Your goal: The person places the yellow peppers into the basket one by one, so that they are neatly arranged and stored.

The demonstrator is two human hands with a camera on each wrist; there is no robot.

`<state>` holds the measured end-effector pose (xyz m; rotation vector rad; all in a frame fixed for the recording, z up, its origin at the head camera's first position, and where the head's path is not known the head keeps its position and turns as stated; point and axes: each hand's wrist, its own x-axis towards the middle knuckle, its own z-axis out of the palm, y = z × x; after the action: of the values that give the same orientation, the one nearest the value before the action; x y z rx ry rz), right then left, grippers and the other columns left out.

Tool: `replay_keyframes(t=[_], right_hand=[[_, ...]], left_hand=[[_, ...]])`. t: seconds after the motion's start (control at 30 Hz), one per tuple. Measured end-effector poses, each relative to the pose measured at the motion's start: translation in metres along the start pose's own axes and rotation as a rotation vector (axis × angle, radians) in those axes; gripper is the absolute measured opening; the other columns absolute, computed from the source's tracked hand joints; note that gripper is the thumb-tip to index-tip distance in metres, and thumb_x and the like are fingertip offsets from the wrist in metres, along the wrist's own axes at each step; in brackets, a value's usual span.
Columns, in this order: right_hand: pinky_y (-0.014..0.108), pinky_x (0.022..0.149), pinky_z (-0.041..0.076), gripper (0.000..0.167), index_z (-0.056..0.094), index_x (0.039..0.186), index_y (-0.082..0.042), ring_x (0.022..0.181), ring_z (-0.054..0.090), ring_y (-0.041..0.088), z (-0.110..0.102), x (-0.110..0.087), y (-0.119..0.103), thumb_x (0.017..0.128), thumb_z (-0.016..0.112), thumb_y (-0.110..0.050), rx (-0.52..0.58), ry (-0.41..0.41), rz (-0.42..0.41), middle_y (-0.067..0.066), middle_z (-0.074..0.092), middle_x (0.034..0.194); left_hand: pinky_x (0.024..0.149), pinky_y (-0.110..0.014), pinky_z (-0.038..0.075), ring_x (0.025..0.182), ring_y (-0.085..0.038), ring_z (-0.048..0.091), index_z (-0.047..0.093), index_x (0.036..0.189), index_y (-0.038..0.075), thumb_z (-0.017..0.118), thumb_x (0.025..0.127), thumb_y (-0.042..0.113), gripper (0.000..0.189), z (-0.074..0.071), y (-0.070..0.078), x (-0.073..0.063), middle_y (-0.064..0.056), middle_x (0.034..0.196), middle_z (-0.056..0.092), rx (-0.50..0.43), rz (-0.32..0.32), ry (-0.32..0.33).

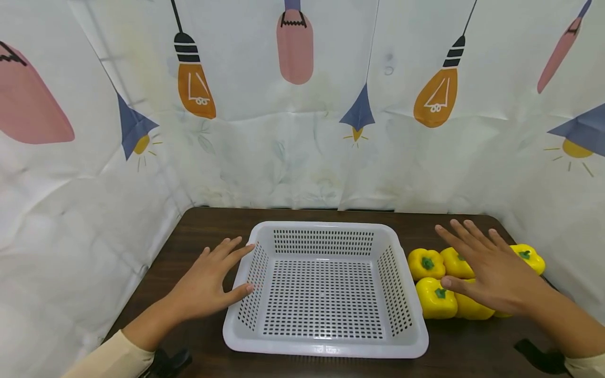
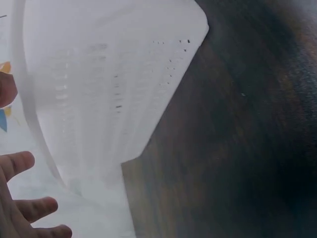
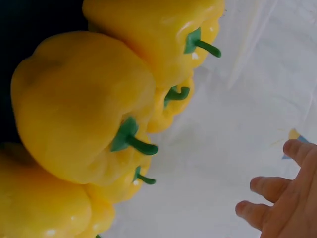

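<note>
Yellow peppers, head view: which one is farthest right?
The pepper peeking out past the little-finger side of the right hand; every other visible one lies farther left, toward the white basket.

The right hand (image 1: 493, 273) hides parts of the peppers (image 1: 435, 298) behind it, so their number cannot be told. The left hand (image 1: 212, 283) covers a stretch of rim on the basket (image 1: 326, 349); whether they touch is unclear. Beside the left wrist a dark thing (image 1: 177, 362) is too dim to name; the left sleeve (image 1: 115, 359) and right sleeve (image 1: 586, 367) run off the picture. In the left wrist view, the basket's holes blur beyond the fingers, its top is cut off, and the hand is cropped at left. In the right wrist view, peppers left of the cropped hand leave the picture.
</note>
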<state>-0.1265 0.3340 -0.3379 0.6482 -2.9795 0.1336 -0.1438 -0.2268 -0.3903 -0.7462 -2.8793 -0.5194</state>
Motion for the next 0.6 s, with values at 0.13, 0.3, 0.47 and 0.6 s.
replay_keyframes(t=[0.13, 0.3, 0.47, 0.6], right_hand=[[0.054, 0.119, -0.013, 0.093, 0.013, 0.166, -0.023, 0.155, 0.005, 0.04, 0.002, -0.005, 0.006, 0.095, 0.066, -0.052, 0.012, 0.036, -0.017, 0.019, 0.016, 0.168], [0.052, 0.12, -0.012, 0.093, 0.015, 0.166, -0.022, 0.154, 0.008, 0.042, 0.004, -0.012, 0.013, 0.095, 0.068, -0.049, 0.029, 0.074, -0.034, 0.019, 0.017, 0.168], [0.051, 0.121, -0.01, 0.092, 0.017, 0.166, -0.021, 0.154, 0.007, 0.041, 0.005, -0.018, 0.018, 0.095, 0.07, -0.045, 0.057, 0.095, -0.025, 0.017, 0.016, 0.169], [0.051, 0.121, -0.008, 0.09, 0.018, 0.165, -0.022, 0.155, 0.006, 0.038, 0.007, -0.024, 0.023, 0.095, 0.071, -0.04, 0.087, 0.113, -0.019, 0.017, 0.017, 0.168]], left_hand=[[0.108, -0.075, 0.024, 0.142, -0.045, 0.039, 0.042, 0.157, 0.022, 0.072, 0.093, 0.05, 0.076, 0.005, -0.004, -0.005, -0.016, 0.16, 0.037, -0.049, -0.002, 0.007], [0.103, -0.073, 0.034, 0.137, -0.046, 0.045, 0.042, 0.155, 0.018, 0.071, 0.094, 0.046, 0.073, 0.011, -0.008, -0.011, -0.016, 0.159, 0.039, -0.118, -0.002, 0.013], [0.102, -0.065, 0.041, 0.138, -0.042, 0.045, 0.041, 0.155, 0.014, 0.073, 0.093, 0.042, 0.075, 0.017, -0.012, -0.012, -0.015, 0.157, 0.041, -0.158, 0.012, 0.029], [0.103, -0.065, 0.04, 0.139, -0.041, 0.043, 0.037, 0.156, 0.014, 0.074, 0.093, 0.037, 0.076, 0.022, -0.016, -0.013, -0.015, 0.156, 0.041, -0.219, -0.004, 0.01]])
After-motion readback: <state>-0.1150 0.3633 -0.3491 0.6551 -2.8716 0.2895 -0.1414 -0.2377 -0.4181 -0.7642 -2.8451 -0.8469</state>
